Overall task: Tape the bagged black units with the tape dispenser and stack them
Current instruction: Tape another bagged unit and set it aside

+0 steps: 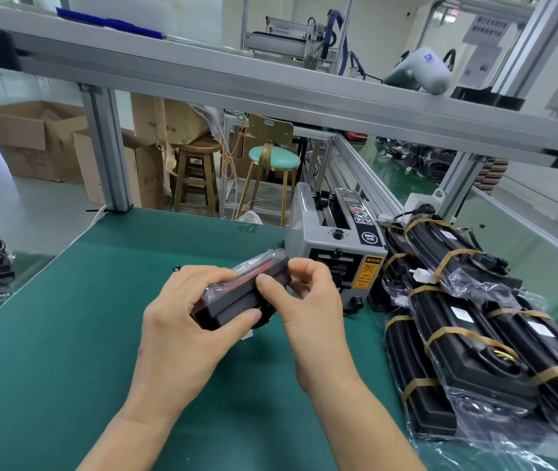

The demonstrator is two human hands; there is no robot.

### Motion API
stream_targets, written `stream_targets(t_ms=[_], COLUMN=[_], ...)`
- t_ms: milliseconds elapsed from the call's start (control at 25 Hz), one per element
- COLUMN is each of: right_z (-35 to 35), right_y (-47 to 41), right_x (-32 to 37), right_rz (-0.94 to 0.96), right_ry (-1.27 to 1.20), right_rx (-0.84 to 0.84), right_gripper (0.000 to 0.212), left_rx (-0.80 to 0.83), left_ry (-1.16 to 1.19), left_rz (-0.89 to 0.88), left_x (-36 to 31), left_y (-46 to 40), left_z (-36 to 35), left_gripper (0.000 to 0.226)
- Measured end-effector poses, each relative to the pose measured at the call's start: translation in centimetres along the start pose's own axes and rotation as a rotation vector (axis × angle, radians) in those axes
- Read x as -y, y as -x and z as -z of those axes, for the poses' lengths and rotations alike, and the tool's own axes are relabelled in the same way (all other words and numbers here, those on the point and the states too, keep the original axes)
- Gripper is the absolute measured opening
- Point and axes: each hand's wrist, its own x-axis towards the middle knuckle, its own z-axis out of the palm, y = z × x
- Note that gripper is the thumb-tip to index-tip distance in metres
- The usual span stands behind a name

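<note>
Black, bagged in clear plastic, one unit (242, 294) is held clear of the green bench mat (67, 334), just in front of the tape dispenser (335, 246). The left hand (182, 321) is curled round the near end, thumb along the side face and fingers over the top; the right hand (308, 300) pinches the far end, thumb on the near face and fingers curled behind. A two-handed grip of this kind is judged to keep the loose bag drawn snug against the body so that tape can be laid over it. The long axis is seen running from near-left to far-right, with the far end raised slightly and pointing toward the dispenser's outlet; that heading is judged to shorten the reach for a strip. No tape strip can be made out on this unit or in either hand. To the right, the taped units (468, 321) lie piled on the mat, each banded with tan tape at intervals, their long axes roughly parallel and running away from the viewer. The pile is judged to sit on the dispenser side so that a finished unit needs only a short carry.
</note>
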Motion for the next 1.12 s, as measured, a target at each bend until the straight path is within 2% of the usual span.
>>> stream_targets(t_ms=[80,280,360,560,760,840,920,1000,1040,1120], right_z=[-0.2,-0.1,0.3,0.4,1.2,2.7,4.1,4.2,4.0,3.6], right_y=[-0.1,-0.2,-0.7,-1.2,-1.4,-1.8,-2.1,-1.8,-1.7,-1.5], right_x=[0.0,0.0,0.5,0.4,-0.8,-1.1,-1.3,-1.5,-1.6,-1.4], right_rz=[-0.05,-0.02,-0.061,-0.143,0.006,0.028,0.032,0.037,0.068,0.131], right_ry=[-0.085,-0.003,-0.038,-0.183,0.011,0.058,0.146,0.3,0.328,0.304], right_rx=[0.015,0.119,0.151,0.161,0.221,0.259,0.421,0.605,0.632,0.584], right_gripper=[0.031,0.051,0.056,0.041,0.042,0.047,0.073,0.099,0.096,0.07], left_rx=[0.002,0.01,0.02,0.026,0.039,-0.024,-0.116,-0.1,-0.069,0.02], left_ry=[-0.001,0.054,0.07,0.078,0.099,0.237,0.56,0.815,0.891,0.936], left_rz=[-0.005,0.01,0.007,0.015,0.01,0.1,0.213,0.283,0.319,0.387], left_x=[0.0,0.3,0.3,0.5,1.2,2.4,3.7,4.5,4.7,4.8], left_y=[0.1,0.0,0.1,0.0,0.0,-0.2,-0.4,-0.1,0.2,0.4], left_z=[0.0,0.5,0.7,0.5,0.8,1.7,2.7,2.9,2.8,2.6], left_gripper=[0.041,0.038,0.037,0.036,0.041,0.043,0.034,0.032,0.034,0.037])
